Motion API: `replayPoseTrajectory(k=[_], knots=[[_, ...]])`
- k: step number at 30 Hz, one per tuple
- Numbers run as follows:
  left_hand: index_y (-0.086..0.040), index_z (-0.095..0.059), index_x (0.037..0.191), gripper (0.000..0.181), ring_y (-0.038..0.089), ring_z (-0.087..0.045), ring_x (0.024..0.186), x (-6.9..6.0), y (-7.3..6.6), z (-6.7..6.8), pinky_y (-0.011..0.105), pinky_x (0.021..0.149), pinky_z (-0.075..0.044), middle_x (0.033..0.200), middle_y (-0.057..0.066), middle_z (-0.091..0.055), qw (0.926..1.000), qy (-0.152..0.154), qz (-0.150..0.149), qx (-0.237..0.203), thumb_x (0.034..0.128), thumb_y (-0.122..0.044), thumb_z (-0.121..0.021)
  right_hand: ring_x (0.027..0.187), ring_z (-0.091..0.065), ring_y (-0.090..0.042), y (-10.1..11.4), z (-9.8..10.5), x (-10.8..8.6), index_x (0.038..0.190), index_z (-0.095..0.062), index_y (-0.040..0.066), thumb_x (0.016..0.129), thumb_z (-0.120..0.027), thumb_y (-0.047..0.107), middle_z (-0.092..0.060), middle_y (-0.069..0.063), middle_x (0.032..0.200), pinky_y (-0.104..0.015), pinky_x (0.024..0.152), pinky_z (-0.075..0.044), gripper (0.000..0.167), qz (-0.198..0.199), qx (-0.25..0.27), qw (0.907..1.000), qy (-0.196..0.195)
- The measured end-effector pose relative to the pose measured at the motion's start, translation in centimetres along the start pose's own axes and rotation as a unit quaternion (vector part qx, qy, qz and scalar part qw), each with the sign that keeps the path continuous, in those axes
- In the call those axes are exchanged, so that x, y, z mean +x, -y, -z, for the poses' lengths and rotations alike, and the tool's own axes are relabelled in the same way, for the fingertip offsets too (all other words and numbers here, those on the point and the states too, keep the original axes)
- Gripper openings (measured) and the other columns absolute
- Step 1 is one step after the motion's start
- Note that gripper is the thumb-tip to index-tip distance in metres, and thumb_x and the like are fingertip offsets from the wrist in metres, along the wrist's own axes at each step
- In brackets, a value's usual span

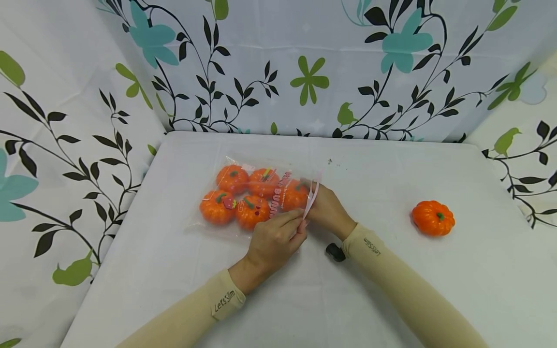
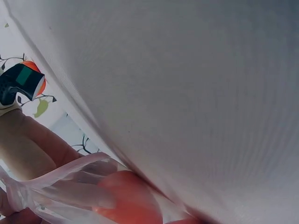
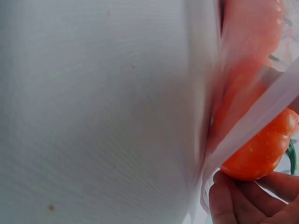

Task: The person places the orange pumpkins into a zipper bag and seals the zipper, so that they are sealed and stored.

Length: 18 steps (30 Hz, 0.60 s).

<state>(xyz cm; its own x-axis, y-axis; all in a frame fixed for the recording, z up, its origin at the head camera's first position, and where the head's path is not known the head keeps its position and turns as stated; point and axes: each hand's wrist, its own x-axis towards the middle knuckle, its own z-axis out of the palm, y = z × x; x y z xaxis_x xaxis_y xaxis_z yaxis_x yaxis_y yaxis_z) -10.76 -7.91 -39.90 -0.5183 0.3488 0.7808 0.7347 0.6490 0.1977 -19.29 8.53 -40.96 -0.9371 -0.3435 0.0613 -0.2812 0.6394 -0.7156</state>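
A clear zip bag [image 1: 274,212] with pink lettering lies on the white table, several small orange pumpkins [image 1: 219,207] inside it. My left hand [image 1: 276,240] pinches the near side of the bag's mouth between thumb and fingers. Reaching in through that mouth, my right hand [image 1: 328,208] grips a pumpkin [image 3: 257,151] just inside the opening. The right fingers [image 3: 250,198] show against this pumpkin in the right wrist view. Through the film, the left wrist view shows the same pumpkin [image 2: 131,200]. Some right-hand fingers are hidden behind the bag in the head view.
One more orange pumpkin [image 1: 432,218] with a green stem sits alone on the table's right side. A small black wrist camera [image 1: 335,252] is strapped at the right wrist. Patterned curtains [image 1: 261,63] hang behind the table [image 1: 370,169] and at its sides.
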Motion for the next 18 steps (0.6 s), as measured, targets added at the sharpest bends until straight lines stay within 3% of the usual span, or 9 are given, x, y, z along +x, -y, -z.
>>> replayPoseTrajectory(k=[10, 18], knots=[[-0.001, -0.08, 0.089, 0.01, 0.019, -0.075, 0.09, 0.1, 0.0, 0.0, 0.029, 0.077, -0.06, 0.097, 0.007, -0.076, 1.0, -0.001, -0.002, 0.007, 0.0815, -0.007, -0.076, 0.129, -0.054, -0.035, -0.3, -0.2, 0.1, 0.151, -0.04, -0.003, 0.084, -0.08, 0.019, -0.056, -0.022, 0.14, -0.049, 0.111, -0.041, 0.082, -0.006, 0.022, 0.9997, 0.007], [-0.001, -0.081, 0.092, 0.017, 0.02, -0.075, 0.09, 0.1, 0.1, 0.0, 0.03, 0.076, -0.06, 0.098, 0.008, -0.077, 0.9997, 0.005, 0.001, 0.023, 0.0778, -0.009, -0.082, 0.128, -0.057, -0.034, -1.0, 1.1, -1.7, 0.151, -0.044, 0.002, 0.085, -0.081, 0.021, -0.055, -0.015, 0.145, -0.045, 0.104, -0.049, 0.079, -0.045, 0.113, 0.9924, 0.018]])
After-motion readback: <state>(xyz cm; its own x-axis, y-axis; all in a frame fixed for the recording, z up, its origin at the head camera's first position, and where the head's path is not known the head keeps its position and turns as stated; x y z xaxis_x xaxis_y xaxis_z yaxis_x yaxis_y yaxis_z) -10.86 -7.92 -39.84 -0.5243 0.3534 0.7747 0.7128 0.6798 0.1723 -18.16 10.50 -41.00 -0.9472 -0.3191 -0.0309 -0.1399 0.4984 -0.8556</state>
